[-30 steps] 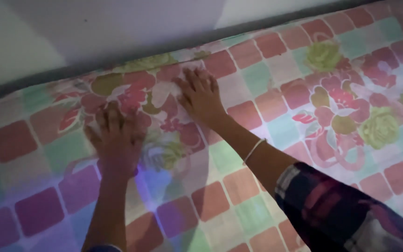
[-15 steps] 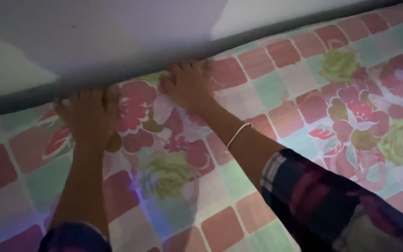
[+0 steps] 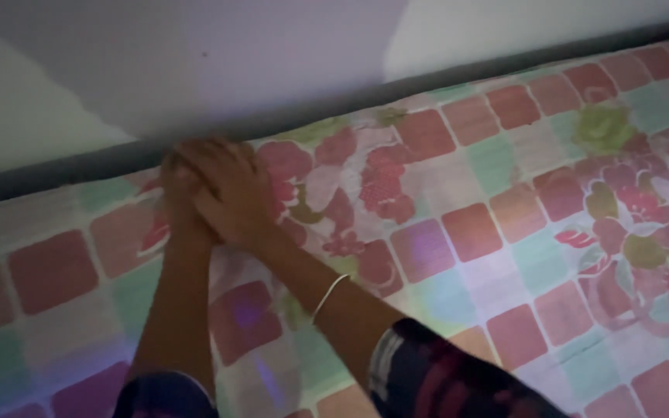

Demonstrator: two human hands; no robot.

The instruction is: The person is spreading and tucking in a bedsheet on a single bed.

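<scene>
Patterned cloth, a bedsheet (image 3: pixel 458 232) printed with red, green and pale squares and large pink flowers, is spread flat over the bed and fills most of the view. At the far edge of the bed, towards its left end, the left hand (image 3: pixel 176 190) is pressed down on the sheet, largely covered by the right hand (image 3: pixel 226 190), which is laid across it. The fingers of both hands are held together and flat on the cloth at the edge; nothing is seen clamped between them, though the fingertips are blurred. A thin bangle (image 3: pixel 328 298) is worn on the right wrist, and a dark patterned sleeve (image 3: pixel 443 379) covers the forearm. Beyond the far edge a dark gap (image 3: pixel 63 166) is seen, then a pale wall (image 3: pixel 195 54).
</scene>
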